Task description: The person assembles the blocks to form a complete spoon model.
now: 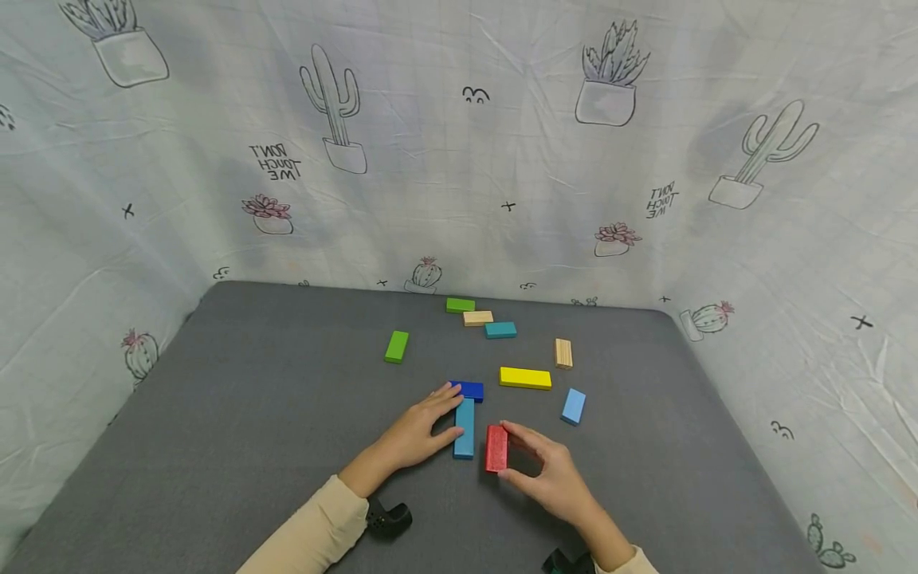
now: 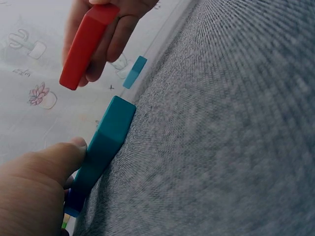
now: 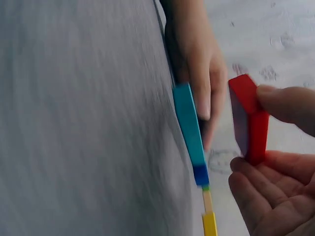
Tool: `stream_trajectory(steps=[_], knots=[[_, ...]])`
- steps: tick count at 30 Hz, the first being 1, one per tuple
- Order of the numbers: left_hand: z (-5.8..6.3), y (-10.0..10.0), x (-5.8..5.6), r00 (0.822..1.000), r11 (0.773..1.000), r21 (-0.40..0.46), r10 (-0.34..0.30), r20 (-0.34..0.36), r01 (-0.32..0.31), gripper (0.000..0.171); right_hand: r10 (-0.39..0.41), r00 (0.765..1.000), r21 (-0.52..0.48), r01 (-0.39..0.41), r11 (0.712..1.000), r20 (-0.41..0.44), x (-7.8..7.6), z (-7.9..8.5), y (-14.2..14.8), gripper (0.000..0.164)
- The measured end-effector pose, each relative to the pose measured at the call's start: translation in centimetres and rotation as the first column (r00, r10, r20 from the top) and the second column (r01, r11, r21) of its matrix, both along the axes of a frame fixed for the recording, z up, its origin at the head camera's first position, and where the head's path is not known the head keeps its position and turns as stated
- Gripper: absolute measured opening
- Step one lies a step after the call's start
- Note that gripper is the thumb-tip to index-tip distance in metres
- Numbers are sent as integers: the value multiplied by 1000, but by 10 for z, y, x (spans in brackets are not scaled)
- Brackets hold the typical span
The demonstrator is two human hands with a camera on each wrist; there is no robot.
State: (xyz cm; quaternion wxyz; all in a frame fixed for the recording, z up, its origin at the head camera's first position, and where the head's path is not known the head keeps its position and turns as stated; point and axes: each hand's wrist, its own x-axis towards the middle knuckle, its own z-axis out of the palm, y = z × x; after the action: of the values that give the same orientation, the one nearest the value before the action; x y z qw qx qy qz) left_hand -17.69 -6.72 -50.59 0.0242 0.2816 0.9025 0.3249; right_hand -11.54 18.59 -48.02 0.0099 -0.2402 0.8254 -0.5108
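Note:
In the head view my right hand (image 1: 548, 470) pinches a red block (image 1: 496, 449) by its ends, between thumb and fingers. The right wrist view shows the red block (image 3: 251, 118) raised off the grey surface. My left hand (image 1: 419, 430) lies with fingers extended beside a long teal block (image 1: 464, 429). Its thumb touches the teal block's left side, and its fingertips reach a dark blue block (image 1: 470, 391) set crosswise at the teal block's far end. The left wrist view has the teal block (image 2: 103, 142) flat on the surface by the thumb.
Beyond the hands lie a yellow block (image 1: 525, 378), a light blue block (image 1: 573, 406) and a plain wooden block (image 1: 563, 354). Farther back are green (image 1: 397, 347), wooden (image 1: 477, 318) and teal (image 1: 500, 330) blocks. A patterned cloth (image 1: 459, 159) surrounds the grey table (image 1: 287, 383).

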Motion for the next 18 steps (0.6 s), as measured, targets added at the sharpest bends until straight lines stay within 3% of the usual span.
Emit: stream_trajectory(steps=[6,12,18], knots=[[-1,1,0,1000,1000,1,3,-15,-3,59,31,999,83,-34,996,27,8,-1,-15,66],[0,0,1,1000,1000,6,2,-20,-2,59,38,999,210,-33,977,-17,15,-1,-22,66],[-1,1,0,1000,1000,15,-1,-17,1,59,78,996,274,-63,960,-44,18,-4,-26,65]])
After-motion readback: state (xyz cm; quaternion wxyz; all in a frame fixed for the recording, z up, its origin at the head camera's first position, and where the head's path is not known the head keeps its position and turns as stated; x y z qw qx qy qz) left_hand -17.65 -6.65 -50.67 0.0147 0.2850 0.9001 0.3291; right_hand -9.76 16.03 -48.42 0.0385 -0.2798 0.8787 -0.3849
